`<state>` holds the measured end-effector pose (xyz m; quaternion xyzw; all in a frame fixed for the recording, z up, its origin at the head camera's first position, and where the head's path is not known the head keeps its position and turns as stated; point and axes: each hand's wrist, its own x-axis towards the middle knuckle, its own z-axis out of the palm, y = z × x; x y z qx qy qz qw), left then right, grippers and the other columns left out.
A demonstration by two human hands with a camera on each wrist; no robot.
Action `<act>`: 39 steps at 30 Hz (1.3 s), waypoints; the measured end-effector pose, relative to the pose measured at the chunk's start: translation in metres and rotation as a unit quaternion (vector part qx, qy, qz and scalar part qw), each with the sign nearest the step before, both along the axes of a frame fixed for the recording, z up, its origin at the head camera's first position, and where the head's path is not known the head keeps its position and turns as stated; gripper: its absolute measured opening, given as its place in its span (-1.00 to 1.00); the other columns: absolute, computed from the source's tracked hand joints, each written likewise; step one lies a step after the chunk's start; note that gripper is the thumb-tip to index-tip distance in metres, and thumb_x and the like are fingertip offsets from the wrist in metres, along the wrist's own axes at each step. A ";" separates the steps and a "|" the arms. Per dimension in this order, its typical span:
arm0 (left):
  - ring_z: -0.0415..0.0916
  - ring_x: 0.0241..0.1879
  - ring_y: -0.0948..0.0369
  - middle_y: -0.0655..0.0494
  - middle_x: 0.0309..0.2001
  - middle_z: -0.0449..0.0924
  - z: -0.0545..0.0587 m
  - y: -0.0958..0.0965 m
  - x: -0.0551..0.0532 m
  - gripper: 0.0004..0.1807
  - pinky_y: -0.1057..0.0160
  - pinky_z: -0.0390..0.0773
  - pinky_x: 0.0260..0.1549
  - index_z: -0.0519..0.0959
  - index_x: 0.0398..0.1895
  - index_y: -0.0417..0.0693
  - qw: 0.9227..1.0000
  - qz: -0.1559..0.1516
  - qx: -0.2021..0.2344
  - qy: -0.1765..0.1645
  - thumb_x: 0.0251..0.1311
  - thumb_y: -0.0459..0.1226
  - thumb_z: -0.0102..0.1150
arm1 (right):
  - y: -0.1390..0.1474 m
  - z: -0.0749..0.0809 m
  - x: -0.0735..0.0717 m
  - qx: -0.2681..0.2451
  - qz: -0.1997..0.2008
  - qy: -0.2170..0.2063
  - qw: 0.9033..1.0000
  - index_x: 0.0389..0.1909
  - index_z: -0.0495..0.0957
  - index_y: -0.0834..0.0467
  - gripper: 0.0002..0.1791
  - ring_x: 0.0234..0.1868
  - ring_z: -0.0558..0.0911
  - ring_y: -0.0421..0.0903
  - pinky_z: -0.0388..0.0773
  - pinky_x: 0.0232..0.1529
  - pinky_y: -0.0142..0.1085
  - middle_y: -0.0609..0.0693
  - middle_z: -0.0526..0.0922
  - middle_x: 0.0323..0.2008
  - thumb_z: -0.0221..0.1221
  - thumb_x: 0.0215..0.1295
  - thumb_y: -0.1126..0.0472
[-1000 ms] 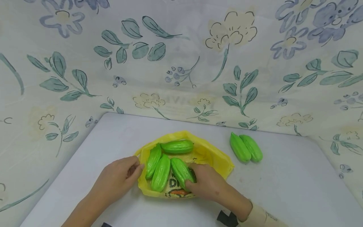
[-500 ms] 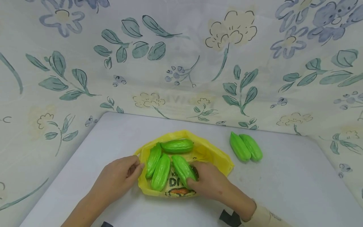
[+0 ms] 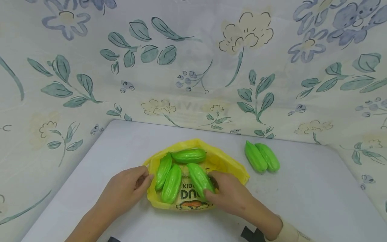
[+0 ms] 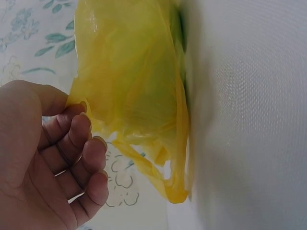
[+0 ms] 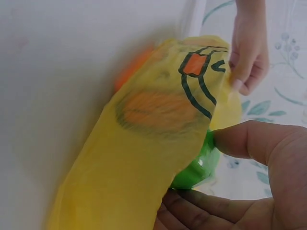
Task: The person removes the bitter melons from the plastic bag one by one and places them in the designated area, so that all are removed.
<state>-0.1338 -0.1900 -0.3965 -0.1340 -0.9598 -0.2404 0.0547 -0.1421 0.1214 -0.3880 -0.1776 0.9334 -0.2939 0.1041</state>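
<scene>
We log the bag (image 3: 231, 166) on the tabletop (image 3: 305, 188), with four gourds inside. The back gourd (image 3: 188, 156) lies crosswise behind the others. At the left we find an outer gourd (image 3: 163, 172) beside an inner gourd (image 3: 171, 185). To their right, the fourth gourd (image 3: 198, 176) sits between thumb and fingers of the right hand (image 3: 228, 194). The left hand (image 3: 127, 188) pinches the bag's left rim. Right of the bag, toward the rear, we note two loose gourds (image 3: 255, 157) side by side; behind the tabletop, a backdrop (image 3: 193, 60).

We see yellow bag (image 3: 231, 164) printed dark and orange, bright green gourds (image 3: 171, 184), white worktop (image 3: 305, 188), pale backdrop (image 3: 193, 20): teal leaves (image 3: 140, 30), blue-violet flowers (image 3: 344, 16).
</scene>
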 end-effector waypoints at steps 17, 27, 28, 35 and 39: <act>0.22 -0.55 0.29 0.27 -0.61 0.26 -0.001 0.000 0.000 -0.66 0.28 0.27 -0.54 0.36 -0.50 0.12 1.000 0.000 -0.001 0.001 0.43 -0.19 0.27 | 0.020 0.006 0.008 -0.007 -0.017 -0.015 1.000 0.24 0.56 0.27 -0.43 -0.13 0.63 -0.18 0.66 -0.07 -0.17 -0.03 0.70 -0.08 0.39 0.30 0.07; 0.22 -0.55 0.29 0.27 -0.61 0.25 -0.001 0.000 0.000 -0.66 0.28 0.26 -0.54 0.36 -0.50 0.12 1.000 0.000 0.000 0.000 0.43 -0.19 0.28 | 0.025 0.009 0.011 -0.019 -0.042 -0.005 0.999 0.24 0.57 0.23 -0.45 -0.09 0.66 -0.16 0.67 -0.02 -0.13 0.00 0.71 0.00 0.40 0.29 0.08; 0.22 -0.55 0.29 0.27 -0.61 0.26 -0.001 0.000 0.000 -0.66 0.28 0.26 -0.54 0.36 -0.50 0.12 1.000 0.000 -0.001 0.000 0.43 -0.19 0.28 | 0.025 0.009 0.012 -0.021 -0.044 -0.004 0.999 0.23 0.57 0.23 -0.45 -0.09 0.66 -0.15 0.68 -0.02 -0.13 0.00 0.72 0.00 0.41 0.29 0.09; 0.23 -0.55 0.29 0.27 -0.61 0.26 -0.002 0.000 0.000 -0.66 0.28 0.26 -0.54 0.37 -0.50 0.12 1.000 -0.001 -0.003 0.004 0.43 -0.20 0.28 | 0.030 0.012 0.012 -0.028 -0.056 -0.008 0.998 0.23 0.58 0.22 -0.45 -0.07 0.68 -0.13 0.68 0.00 -0.11 0.02 0.72 0.04 0.43 0.29 0.08; 0.22 -0.55 0.29 0.28 -0.61 0.26 -0.001 -0.001 0.000 -0.67 0.28 0.26 -0.54 0.38 -0.50 0.12 1.000 -0.002 -0.002 0.006 0.42 -0.21 0.28 | 0.032 0.014 0.014 -0.030 -0.066 -0.010 0.997 0.22 0.58 0.21 -0.46 -0.07 0.68 -0.13 0.68 0.00 -0.10 0.01 0.71 0.05 0.43 0.28 0.08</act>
